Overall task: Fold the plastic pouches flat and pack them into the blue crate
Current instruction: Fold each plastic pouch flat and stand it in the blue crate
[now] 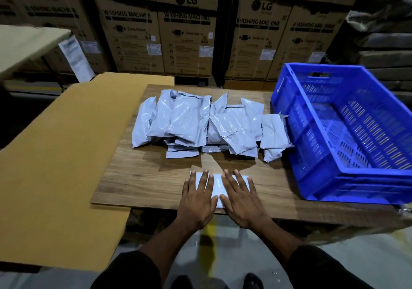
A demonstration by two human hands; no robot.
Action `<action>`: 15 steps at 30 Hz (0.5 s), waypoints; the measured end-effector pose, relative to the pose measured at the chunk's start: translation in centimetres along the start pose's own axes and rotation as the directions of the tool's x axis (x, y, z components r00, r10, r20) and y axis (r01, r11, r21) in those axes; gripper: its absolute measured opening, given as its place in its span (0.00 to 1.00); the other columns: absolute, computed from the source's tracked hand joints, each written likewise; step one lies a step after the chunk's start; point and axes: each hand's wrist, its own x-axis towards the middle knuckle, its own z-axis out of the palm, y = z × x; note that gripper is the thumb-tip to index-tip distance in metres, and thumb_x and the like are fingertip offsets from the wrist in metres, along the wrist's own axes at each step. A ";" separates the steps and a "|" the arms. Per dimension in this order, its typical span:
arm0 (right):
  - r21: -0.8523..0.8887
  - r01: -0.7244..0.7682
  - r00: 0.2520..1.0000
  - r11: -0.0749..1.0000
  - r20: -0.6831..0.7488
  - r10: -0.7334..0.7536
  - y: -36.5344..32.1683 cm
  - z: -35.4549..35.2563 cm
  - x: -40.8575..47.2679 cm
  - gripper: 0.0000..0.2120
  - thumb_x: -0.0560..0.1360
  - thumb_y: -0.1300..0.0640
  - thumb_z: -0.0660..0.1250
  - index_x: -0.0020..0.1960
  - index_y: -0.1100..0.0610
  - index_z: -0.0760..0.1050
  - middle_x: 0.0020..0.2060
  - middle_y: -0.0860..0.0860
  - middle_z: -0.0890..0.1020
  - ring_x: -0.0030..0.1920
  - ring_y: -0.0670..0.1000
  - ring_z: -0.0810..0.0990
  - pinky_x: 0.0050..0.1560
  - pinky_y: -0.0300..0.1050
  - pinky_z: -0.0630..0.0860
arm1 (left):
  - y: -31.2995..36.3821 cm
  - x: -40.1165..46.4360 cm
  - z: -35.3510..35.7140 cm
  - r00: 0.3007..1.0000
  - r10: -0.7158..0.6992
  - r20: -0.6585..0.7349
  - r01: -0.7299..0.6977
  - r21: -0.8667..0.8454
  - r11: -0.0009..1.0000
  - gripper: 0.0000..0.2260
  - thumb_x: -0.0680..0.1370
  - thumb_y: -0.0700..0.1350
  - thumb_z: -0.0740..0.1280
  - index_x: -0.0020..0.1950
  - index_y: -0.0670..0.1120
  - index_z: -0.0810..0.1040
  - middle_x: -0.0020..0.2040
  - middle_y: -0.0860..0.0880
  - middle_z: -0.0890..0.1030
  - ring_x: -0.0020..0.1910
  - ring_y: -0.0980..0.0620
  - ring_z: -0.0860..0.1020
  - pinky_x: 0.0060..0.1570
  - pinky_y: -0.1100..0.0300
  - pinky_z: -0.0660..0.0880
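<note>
On wooden board (pixel 138 177), both hands' grip open, flat atop folded pouch (pixel 217 185).

Glossy plastic pouches (pixel 196 121), wood-grain board (pixel 142 177)

Left hand (pixel 197 199) and right hand (pixel 242 198) palms down, side by side, fingers spread flat and pointing forward, forearms angled inward, thumbs nearly touching.

the stacked cardboard boxes (pixel 187 32) behind the table are showing "lg" and "washing machine"; smaller labels are staying unreadable.
</note>
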 end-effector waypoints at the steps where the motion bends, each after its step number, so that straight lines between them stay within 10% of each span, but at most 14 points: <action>1: -0.001 0.002 1.000 1.000 0.010 -0.002 0.0 0.1 0.0 0.33 0.81 0.38 0.34 0.82 0.50 0.42 0.81 0.45 0.40 0.80 0.51 0.36 0.77 0.60 0.40 | -0.1 -0.1 0.1 1.000 0.005 0.000 -0.005 -0.002 1.000 0.29 0.83 0.57 0.53 0.79 0.42 0.65 0.79 0.41 0.66 0.76 0.30 0.63 0.68 0.35 0.68; 12: -0.007 -0.015 0.998 1.000 0.055 0.015 -0.5 -0.6 0.1 0.32 0.82 0.39 0.38 0.82 0.51 0.38 0.80 0.45 0.36 0.80 0.52 0.35 0.75 0.65 0.37 | -2.3 -1.1 0.4 0.983 -0.095 -0.158 0.071 -0.148 0.986 0.25 0.86 0.54 0.48 0.80 0.44 0.66 0.79 0.47 0.67 0.77 0.44 0.67 0.72 0.45 0.65; 15: -0.081 -0.001 0.998 0.997 -0.056 -0.004 -1.6 -1.4 0.4 0.31 0.82 0.45 0.47 0.80 0.59 0.55 0.81 0.53 0.54 0.81 0.57 0.49 0.74 0.66 0.44 | -1.9 -0.9 0.1 0.982 -0.089 -0.169 0.077 -0.076 0.994 0.26 0.84 0.53 0.52 0.80 0.44 0.64 0.80 0.46 0.65 0.77 0.42 0.66 0.70 0.43 0.68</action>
